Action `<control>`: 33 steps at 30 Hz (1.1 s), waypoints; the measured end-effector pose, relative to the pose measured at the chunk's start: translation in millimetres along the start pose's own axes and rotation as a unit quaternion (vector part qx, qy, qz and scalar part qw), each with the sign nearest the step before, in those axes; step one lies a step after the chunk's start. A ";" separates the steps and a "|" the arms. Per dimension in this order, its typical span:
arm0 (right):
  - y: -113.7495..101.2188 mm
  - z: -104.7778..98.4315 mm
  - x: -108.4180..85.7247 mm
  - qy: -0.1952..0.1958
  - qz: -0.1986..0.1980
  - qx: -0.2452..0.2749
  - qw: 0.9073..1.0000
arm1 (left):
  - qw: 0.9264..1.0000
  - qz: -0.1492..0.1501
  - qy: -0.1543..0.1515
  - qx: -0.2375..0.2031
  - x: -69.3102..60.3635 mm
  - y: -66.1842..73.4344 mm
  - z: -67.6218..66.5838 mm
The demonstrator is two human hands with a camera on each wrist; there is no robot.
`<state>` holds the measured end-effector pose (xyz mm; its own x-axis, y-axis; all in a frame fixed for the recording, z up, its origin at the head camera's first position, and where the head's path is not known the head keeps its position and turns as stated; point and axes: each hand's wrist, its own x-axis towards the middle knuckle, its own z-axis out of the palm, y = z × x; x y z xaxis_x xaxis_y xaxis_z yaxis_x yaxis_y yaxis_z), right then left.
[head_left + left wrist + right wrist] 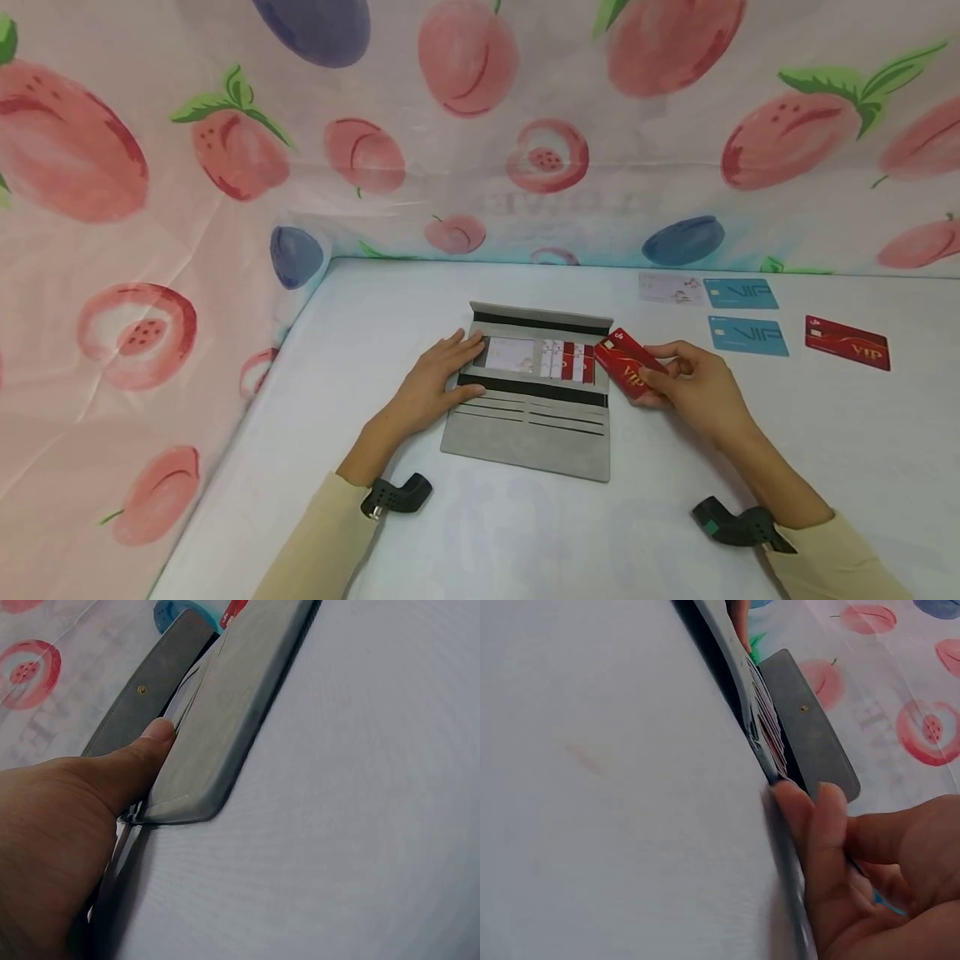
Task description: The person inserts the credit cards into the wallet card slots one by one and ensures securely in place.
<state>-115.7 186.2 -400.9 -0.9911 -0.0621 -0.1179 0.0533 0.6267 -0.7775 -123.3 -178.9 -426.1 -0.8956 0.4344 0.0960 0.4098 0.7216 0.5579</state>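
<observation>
A grey wallet [525,442] lies unfolded on the white table, with several cards [567,362] in its upper part and a pale card [510,354] behind a window at its left. My left hand [427,383] rests on the wallet's left edge, fingers spread; in the left wrist view the thumb of that hand [67,817] touches the wallet [225,720]. At the wallet's right edge, my right hand [701,392] pinches a red VIP card [621,358] between thumb and fingers. The right wrist view shows this hand [885,877] beside the wallet's edge, the card seen nearly edge-on.
To the right on the table [525,542] lie a pale card [670,288], two blue VIP cards [741,293] [747,335] and another red VIP card [847,342]. A fruit-patterned cloth [450,167] rises behind the table and along its left side.
</observation>
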 end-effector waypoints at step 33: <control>-10.7 -7.8 12.5 -0.068 -0.076 -0.127 0.987 | 1.000 0.000 0.001 -0.008 -1.2 0.4 0.1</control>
<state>-129.6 184.8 -389.2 -0.9587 -0.2631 -0.1079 -0.1436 0.7755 -0.6148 -122.0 -179.2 -426.1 -0.8957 0.4337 0.0981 0.4075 0.7124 0.5713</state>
